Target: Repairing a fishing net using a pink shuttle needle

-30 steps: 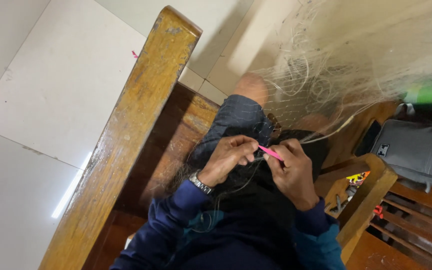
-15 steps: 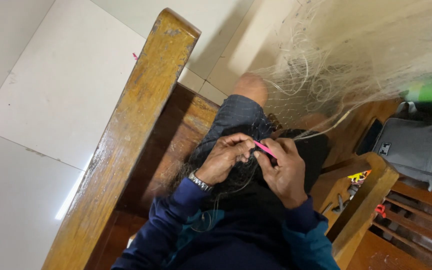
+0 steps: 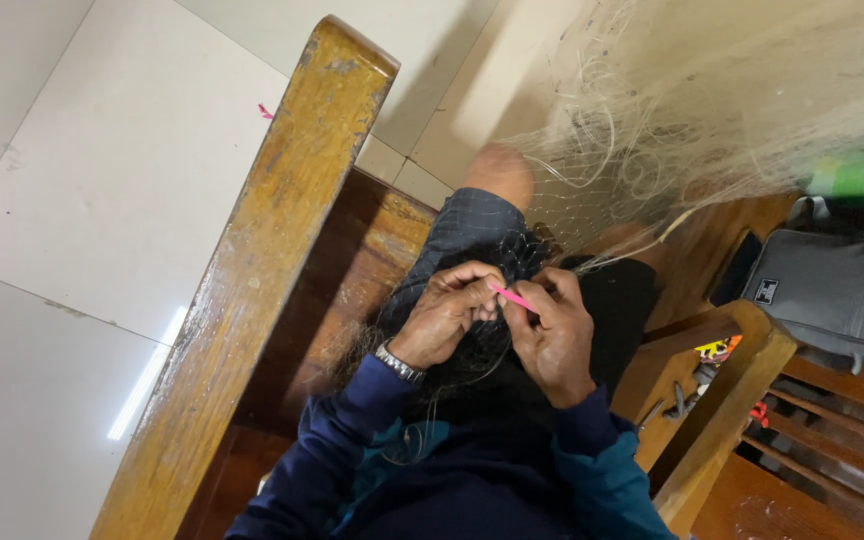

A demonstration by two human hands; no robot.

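Both hands meet over the lap of a seated person, near the middle of the view. The left hand [image 3: 449, 312] is curled nearly closed, its fingertips pinched on dark net strands [image 3: 472, 355] and on the near end of a thin pink needle [image 3: 513, 297]. A metal wristwatch [image 3: 398, 362] sits on that wrist, at about 7 o'clock from the knuckles. The right hand [image 3: 555, 335] lies just beside the left, at its 3 o'clock, fingers folded inward and thumb pressed toward the pink needle; it grips the needle's other end together with the net. The needle runs slantwise between the two hands, from 10 o'clock down to 4 o'clock, touching both.

A pale, tangled fishing net [image 3: 672, 120] spreads from 12 to 2 o'clock of the hands, draping over the bare knee [image 3: 497, 172] and the grey shorts [image 3: 467, 235]. Whether the dark strands join the pale net cannot be told. Dark blue sleeves [image 3: 352, 430] with teal patches run down to 6 o'clock.

A worn wooden armrest [image 3: 262, 260] crosses the view at 9 o'clock of the hands, above white floor tiles [image 3: 102, 180]. At 3 o'clock, well apart, a grey bag [image 3: 832, 295] lies on a wooden bench [image 3: 722, 400], and small colourful items [image 3: 714, 350] sit by the second armrest
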